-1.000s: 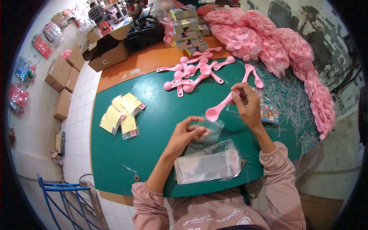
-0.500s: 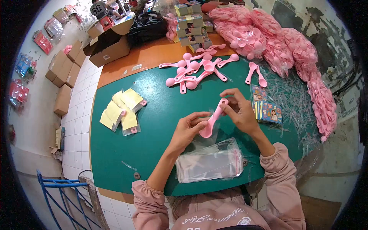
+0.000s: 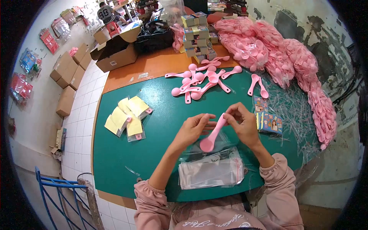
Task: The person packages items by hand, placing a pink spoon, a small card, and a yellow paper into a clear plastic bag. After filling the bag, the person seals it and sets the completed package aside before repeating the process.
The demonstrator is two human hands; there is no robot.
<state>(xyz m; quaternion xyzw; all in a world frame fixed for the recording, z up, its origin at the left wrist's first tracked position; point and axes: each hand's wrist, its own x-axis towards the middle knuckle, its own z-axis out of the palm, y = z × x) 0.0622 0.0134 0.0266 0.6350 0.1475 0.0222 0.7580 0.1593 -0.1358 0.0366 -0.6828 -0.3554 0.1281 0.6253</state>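
Note:
A pink measuring spoon [image 3: 208, 143] hangs bowl down over the table, its handle end pinched between the thumb and fingers of my right hand [image 3: 242, 123]. My left hand [image 3: 194, 129] is beside the handle, fingers stretched out towards it and partly behind it, thumb raised. Below the hands lies a stack of clear plastic bags [image 3: 211, 174], with loose clear film behind the spoon's bowl. To the right of my right hand are printed cards [image 3: 271, 122] with coloured pictures. Several packed bags with yellow cards [image 3: 132, 119] lie to the left.
Loose pink spoons [image 3: 201, 85] lie at the back of the green table [image 3: 153, 161]. Big bags of pink spoons [image 3: 264, 50] line the right edge, near scattered clear strips [image 3: 291, 105]. Card stacks [image 3: 195, 38] and an open cardboard box [image 3: 115, 57] stand behind. A person [image 3: 107, 15] sits far back.
My left hand has let go of the spoon's bowl, and its fingers have straightened. The spoon now hangs from my right hand alone. The whole view has shifted slightly.

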